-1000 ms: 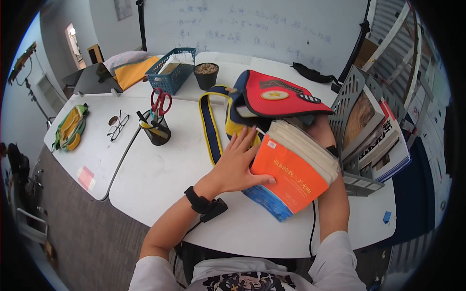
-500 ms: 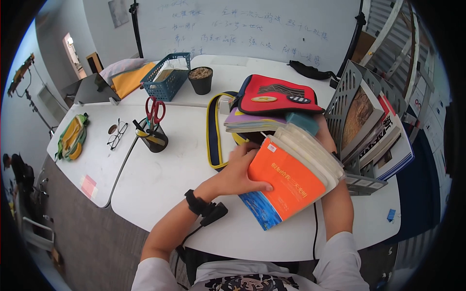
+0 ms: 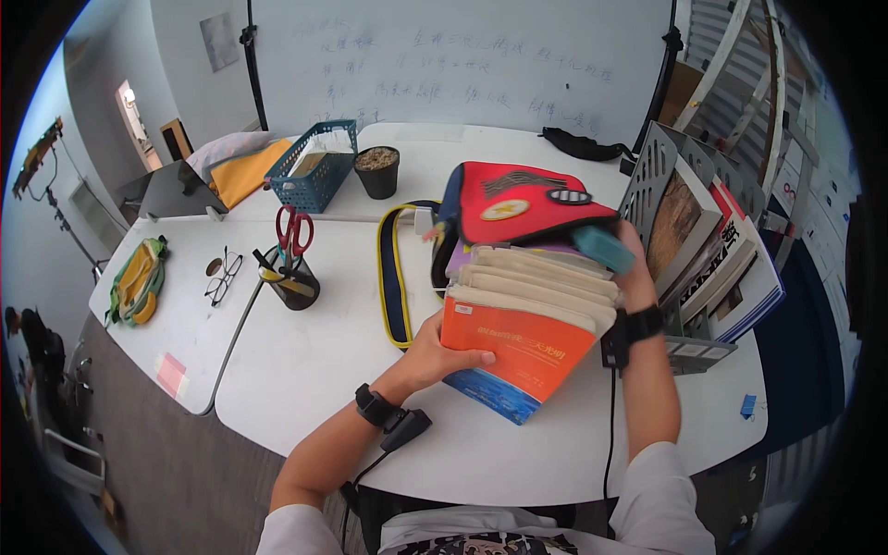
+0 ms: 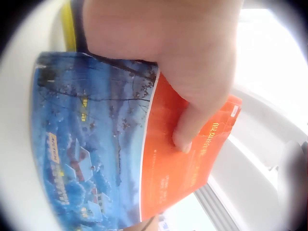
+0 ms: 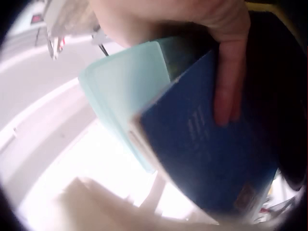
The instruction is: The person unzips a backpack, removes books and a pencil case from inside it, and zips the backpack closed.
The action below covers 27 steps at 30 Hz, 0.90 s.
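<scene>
My left hand grips a thick stack of books at its left side, the thumb lying on the orange and blue cover. In the left wrist view the thumb presses the orange part of that book. A red and navy bag lies behind the stack, flap over a purple book. At the bag's right side is my right hand, beside a teal case. The right wrist view shows the right hand holding a dark blue book, fingers on its cover, with the teal case alongside; its thumb is hidden.
A grey file rack with books stands close on the right. Leftward are a pen holder with scissors, glasses and a green-yellow pouch. A blue basket and plant pot stand behind. Cables hang from both wrists.
The book stack has shifted left and turned, covering more of the purple book. My left hand has moved slightly left with it. The teal case now sits farther right, by my right hand.
</scene>
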Each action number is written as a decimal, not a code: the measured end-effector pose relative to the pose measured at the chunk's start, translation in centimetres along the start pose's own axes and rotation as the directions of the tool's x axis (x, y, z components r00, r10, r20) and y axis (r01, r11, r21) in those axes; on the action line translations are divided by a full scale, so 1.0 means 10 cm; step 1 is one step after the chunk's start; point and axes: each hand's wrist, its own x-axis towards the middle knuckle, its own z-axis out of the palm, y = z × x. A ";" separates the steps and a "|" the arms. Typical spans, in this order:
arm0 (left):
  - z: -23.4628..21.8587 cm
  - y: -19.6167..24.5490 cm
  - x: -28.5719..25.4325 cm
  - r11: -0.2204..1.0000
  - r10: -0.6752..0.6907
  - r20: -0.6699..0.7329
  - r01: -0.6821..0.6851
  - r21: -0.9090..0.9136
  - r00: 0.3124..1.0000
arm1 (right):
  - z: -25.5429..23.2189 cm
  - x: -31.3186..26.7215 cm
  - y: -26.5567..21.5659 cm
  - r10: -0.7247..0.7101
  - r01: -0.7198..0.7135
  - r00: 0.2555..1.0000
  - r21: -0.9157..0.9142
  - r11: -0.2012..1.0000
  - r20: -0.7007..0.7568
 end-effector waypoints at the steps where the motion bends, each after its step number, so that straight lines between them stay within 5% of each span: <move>1: -0.01 -0.02 -0.01 1.000 -0.012 -0.007 0.012 -0.002 1.000 | 0.06 -0.06 0.01 0.002 -0.002 1.000 -0.004 1.000 0.000; 3: -0.03 -0.08 0.01 1.000 -0.013 -0.036 0.012 -0.019 0.999 | 0.31 -0.17 0.06 -0.143 0.139 0.961 -0.034 0.990 -0.237; 5: -0.05 -0.12 0.03 0.999 0.004 0.011 -0.004 -0.040 1.000 | 0.40 -0.18 0.05 -0.090 0.105 0.988 0.122 0.987 -0.123; 7: -0.03 -0.12 0.00 1.000 0.007 -0.006 -0.007 -0.031 1.000 | 0.52 -0.15 -0.01 -0.171 0.128 0.972 -0.246 0.961 -0.163; 8: -0.04 -0.10 0.00 0.999 0.026 -0.035 -0.027 -0.024 0.999 | 0.85 -0.33 -0.14 -0.510 0.339 0.848 -0.884 0.321 0.140; 9: -0.07 -0.10 0.02 0.999 0.028 -0.039 -0.029 -0.020 0.999 | 0.83 -0.35 -0.09 -0.511 0.344 0.847 -0.881 0.323 0.143; 11: -0.09 -0.16 0.00 0.988 -0.068 -0.133 0.048 -0.145 0.989 | 0.64 -0.42 0.01 -0.551 0.034 0.825 -0.962 0.273 -0.127; 12: -0.08 -0.19 -0.04 0.985 -0.085 -0.134 0.063 -0.162 0.987 | 0.44 -0.72 0.11 -0.695 0.371 0.709 -0.901 0.225 0.118; 13: -0.16 -0.16 0.00 0.975 -0.060 -0.114 0.033 -0.222 0.992 | 0.47 -0.67 -0.02 -0.694 0.368 0.710 -0.903 0.219 0.121; 14: -0.22 -0.13 0.03 0.961 -0.034 -0.090 0.008 -0.275 0.995 | 0.59 -0.58 -0.23 -0.371 0.286 0.907 -0.358 0.889 -0.198; 15: -0.24 -0.13 0.00 0.960 -0.041 -0.079 0.018 -0.278 0.996 | 0.70 -0.58 -0.38 0.115 -0.039 0.983 0.450 0.892 -0.141; 16: -0.27 -0.13 0.00 0.984 -0.040 -0.044 0.032 -0.178 0.998 | 0.79 -0.66 -0.39 -0.107 0.110 0.994 0.353 0.929 -0.029; 17: -0.28 -0.13 0.01 0.996 -0.039 -0.013 0.038 -0.078 0.999 | 0.78 -0.70 -0.41 -0.112 0.114 0.993 0.350 0.930 -0.028; 19: -0.26 -0.14 0.02 0.995 -0.008 0.003 0.008 -0.104 1.000 | 0.74 -0.77 -0.45 -0.278 0.317 0.909 0.082 0.945 -0.310; 21: -0.23 -0.17 0.01 0.990 0.009 0.023 -0.006 -0.139 1.000 | 0.83 -0.92 -0.58 -0.371 0.370 0.885 -0.059 0.927 -0.281; 23: -0.28 -0.17 0.04 0.972 -0.107 0.053 0.116 -0.204 0.993 | 0.94 -0.96 -0.70 -0.613 0.549 0.739 -0.280 0.788 -0.278; 24: -0.28 -0.17 0.05 0.973 -0.096 0.045 0.103 -0.206 0.994 | 0.99 -0.96 -0.79 -0.615 0.552 0.743 -0.278 0.786 -0.265; 26: -0.27 -0.18 0.02 0.978 -0.062 0.050 0.071 -0.196 0.997 | 1.04 -1.02 -0.89 -0.789 0.696 0.603 -0.405 0.592 -0.116; 27: -0.27 -0.16 0.01 0.977 -0.070 0.055 0.080 -0.196 0.996 | 1.02 -1.05 -0.92 -0.788 0.692 0.603 -0.409 0.595 -0.125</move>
